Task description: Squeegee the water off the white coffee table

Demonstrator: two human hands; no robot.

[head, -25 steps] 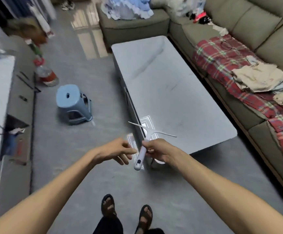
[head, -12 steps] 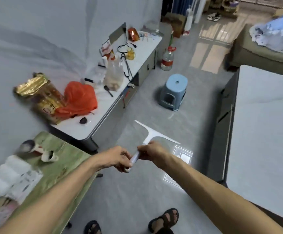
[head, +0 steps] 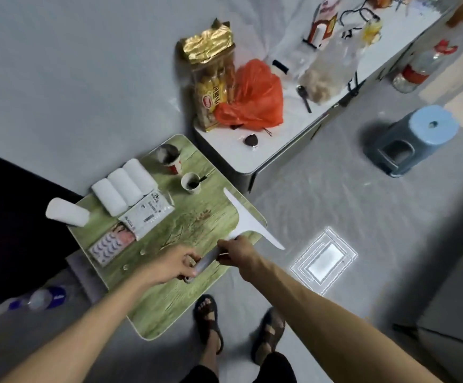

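Observation:
A white T-shaped squeegee (head: pixel 248 220) hangs in the air over the corner of a small green wood-patterned table (head: pixel 175 297). My right hand (head: pixel 238 252) grips its grey handle near the blade. My left hand (head: pixel 173 265) holds the handle's lower end. The blade points away from me, up and to the right. Only a grey edge (head: pixel 451 322) at the far right may belong to the white coffee table; its top is out of view.
The green table carries white rolls (head: pixel 125 186), packets, a paper cup (head: pixel 190 182) and a can. Behind it stands a white low cabinet (head: pixel 252 158) with an orange bag (head: pixel 255 95) and snack packs. A blue stool (head: pixel 410 139) stands on the floor at right. My sandalled feet (head: pixel 238 327) are below.
My view has swung left, away from the coffee table, to the green side table. Both hands stay on the squeegee handle and the squeegee now hangs over that table's corner.

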